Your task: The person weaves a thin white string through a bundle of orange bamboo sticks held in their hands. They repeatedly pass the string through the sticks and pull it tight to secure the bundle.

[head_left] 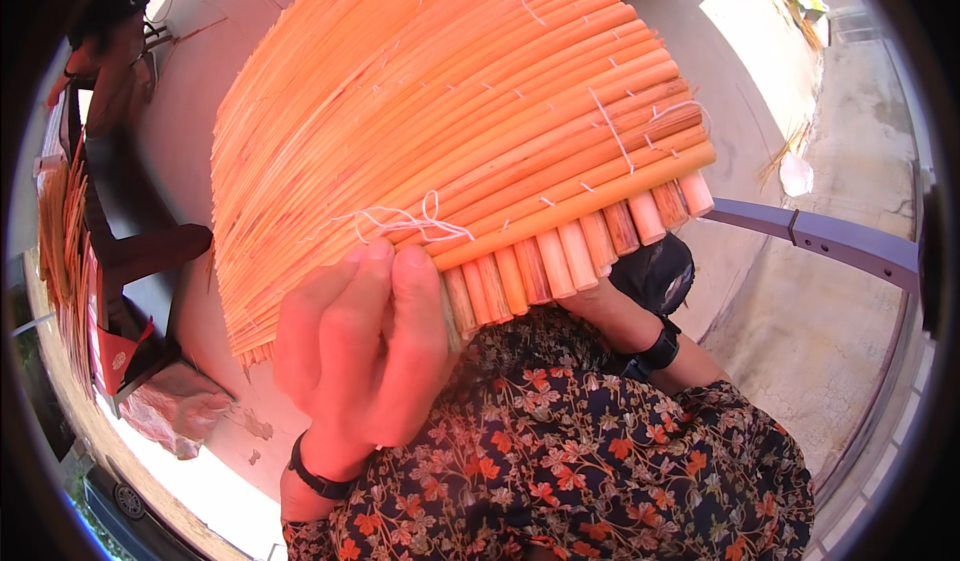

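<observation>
A large mat of orange-tan reeds (450,111), stitched with short white threads, fans out in front of me. Short cut stems (545,261) line its near edge. My left hand (365,346) is closed at that edge, its fingertips pressed on the reeds beside a loose loop of white thread (430,221). A longer thread (612,131) lies across the reeds to the right. My right hand (595,306) reaches beneath the near edge; the mat hides its fingers.
A grey-purple metal bar (840,241) crosses on the right. At the left are another person (110,61), a black frame (150,251), a bundle of dry reeds (65,251) and a reddish stone (175,409). A white scrap (796,174) lies on the floor.
</observation>
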The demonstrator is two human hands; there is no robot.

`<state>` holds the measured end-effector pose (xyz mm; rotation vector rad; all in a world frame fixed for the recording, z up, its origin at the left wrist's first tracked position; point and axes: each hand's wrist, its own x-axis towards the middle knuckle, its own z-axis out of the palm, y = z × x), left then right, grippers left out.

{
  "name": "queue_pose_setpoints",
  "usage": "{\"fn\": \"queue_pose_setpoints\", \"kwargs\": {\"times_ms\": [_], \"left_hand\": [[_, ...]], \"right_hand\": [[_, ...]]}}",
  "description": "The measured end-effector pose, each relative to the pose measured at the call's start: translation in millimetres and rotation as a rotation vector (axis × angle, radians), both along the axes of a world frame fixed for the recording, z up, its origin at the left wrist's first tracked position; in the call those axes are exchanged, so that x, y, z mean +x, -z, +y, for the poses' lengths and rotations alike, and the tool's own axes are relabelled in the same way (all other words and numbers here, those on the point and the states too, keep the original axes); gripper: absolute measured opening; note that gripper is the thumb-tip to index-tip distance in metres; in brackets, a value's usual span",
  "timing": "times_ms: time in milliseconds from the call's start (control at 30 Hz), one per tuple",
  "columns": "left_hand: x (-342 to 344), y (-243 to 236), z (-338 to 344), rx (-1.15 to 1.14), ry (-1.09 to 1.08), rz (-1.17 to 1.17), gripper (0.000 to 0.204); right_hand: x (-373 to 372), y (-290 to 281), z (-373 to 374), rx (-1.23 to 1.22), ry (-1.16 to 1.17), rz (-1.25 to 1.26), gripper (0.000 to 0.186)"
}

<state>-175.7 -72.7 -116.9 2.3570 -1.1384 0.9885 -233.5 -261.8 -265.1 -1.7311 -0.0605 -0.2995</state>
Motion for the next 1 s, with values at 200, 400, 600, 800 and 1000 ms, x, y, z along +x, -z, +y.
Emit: {"fn": "queue_pose_setpoints", "kwargs": {"times_ms": [200,400,600,800,1000], "left_hand": [[-4.2,0.3,-0.5,0.049,-0.018,-0.019,0.019],[-3.7,-0.4,2.8,0.077,-0.014,-0.019,0.016],[-11.4,6.0,12.5,0.172,0.022,0.055,0.041],[-6.3,10.0,7.5,0.046,-0.008,-0.026,0.013],[-6.9,11.4,16.4,0.167,0.035,0.02,0.035]], "right_hand": [[6.6,-60.6,-20.1,1.054,0.158,0.17,0.036],[21.0,-69.8,-10.6,1.712,-0.105,0.37,0.028],[12.6,-76.1,-6.5,1.627,-0.104,0.343,0.024],[13.2,-59.0,-3.9,1.285,0.043,0.256,0.02],[20.3,-10.6,3.5,1.119,0.139,0.248,0.015]]}}
